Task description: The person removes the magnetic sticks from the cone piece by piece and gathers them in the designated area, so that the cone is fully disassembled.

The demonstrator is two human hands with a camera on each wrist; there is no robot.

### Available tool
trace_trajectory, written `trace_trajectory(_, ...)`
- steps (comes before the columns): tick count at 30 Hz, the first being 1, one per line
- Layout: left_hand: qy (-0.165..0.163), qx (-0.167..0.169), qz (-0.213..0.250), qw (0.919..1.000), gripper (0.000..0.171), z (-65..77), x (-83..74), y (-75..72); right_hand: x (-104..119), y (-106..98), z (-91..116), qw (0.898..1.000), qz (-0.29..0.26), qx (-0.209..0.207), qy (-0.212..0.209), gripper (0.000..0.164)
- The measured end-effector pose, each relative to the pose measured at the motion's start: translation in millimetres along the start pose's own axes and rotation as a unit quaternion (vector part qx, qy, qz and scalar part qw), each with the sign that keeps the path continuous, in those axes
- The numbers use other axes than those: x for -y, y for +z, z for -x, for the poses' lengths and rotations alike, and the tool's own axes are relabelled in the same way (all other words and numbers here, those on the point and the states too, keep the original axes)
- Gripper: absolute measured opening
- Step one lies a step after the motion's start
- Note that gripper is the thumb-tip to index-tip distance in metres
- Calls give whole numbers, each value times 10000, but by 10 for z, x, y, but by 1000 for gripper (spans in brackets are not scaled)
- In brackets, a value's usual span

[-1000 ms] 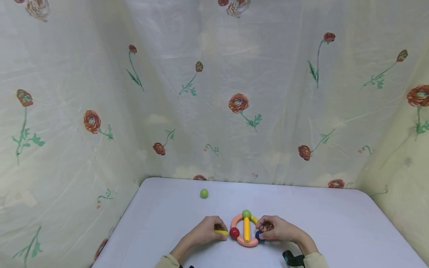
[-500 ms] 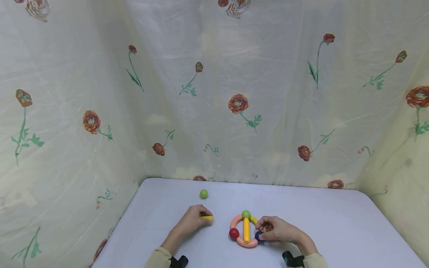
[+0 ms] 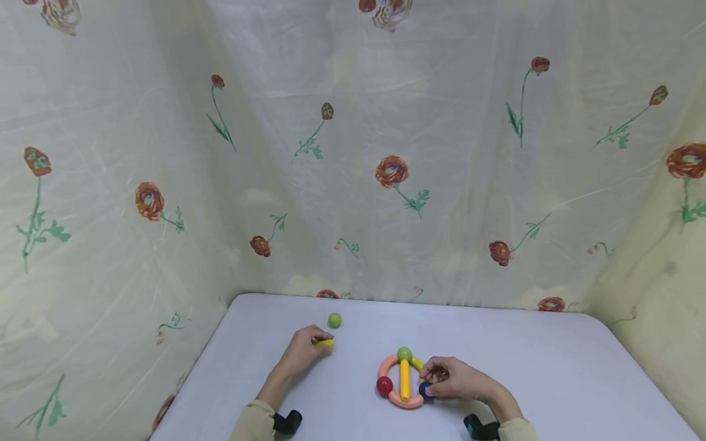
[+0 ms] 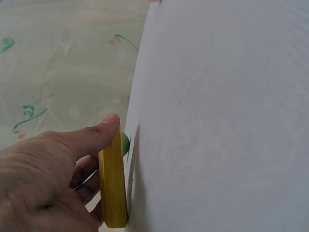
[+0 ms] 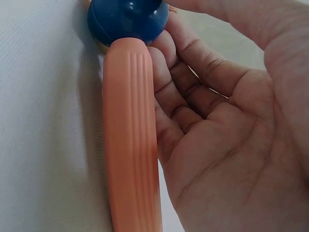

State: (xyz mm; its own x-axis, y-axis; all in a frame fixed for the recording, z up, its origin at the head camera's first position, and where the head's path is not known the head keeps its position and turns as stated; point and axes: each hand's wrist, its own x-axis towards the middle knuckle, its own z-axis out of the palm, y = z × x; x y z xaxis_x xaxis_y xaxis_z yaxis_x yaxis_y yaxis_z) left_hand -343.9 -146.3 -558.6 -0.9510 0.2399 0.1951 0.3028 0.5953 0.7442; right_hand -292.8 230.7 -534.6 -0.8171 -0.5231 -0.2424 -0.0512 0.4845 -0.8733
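My left hand [image 3: 303, 350] pinches a yellow ribbed rod [image 4: 113, 181] between thumb and fingers, over the left part of the table. Just beyond it lies a loose green ball [image 3: 334, 320]. At the centre a ring of balls and rods lies on the table: a green ball [image 3: 404, 354] on top, a red ball [image 3: 384, 385] at left, pink curved rods [image 3: 406, 402] and a yellow curved rod [image 3: 417, 363]. A straight yellow rod [image 3: 405, 380] runs down its middle from the green ball. My right hand [image 3: 455, 376] holds the ring's blue ball [image 5: 126, 21], partly hidden by the fingers.
The white table [image 3: 524, 349] has rounded far corners. A flower-patterned curtain [image 3: 441, 184] hangs behind it and on both sides. Black devices are worn on the wrists, one at the left wrist [image 3: 287, 422] and one at the right wrist [image 3: 481, 427].
My left hand has carried the yellow rod away from the red ball, leftward and farther back, towards the loose green ball. The right hand stays at the blue ball.
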Motion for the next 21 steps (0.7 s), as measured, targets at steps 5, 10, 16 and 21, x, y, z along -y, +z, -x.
trace_trajectory(5,-92,57,-62,9999,23,-7,39,16,-2,11,2,10000,-13,23,-16,32)
trace_trajectory(10,-139,90,-102,9998,23,-1,37,21,6,8,1,10000,46,-16,21,31)
trace_trajectory(16,-180,-9,74,9998,27,-4,-2,21,14,-3,7,10000,26,26,-40,32)
trace_trajectory(21,-16,-286,243,9993,26,-11,-50,42,1,-7,8,10000,20,47,-65,32)
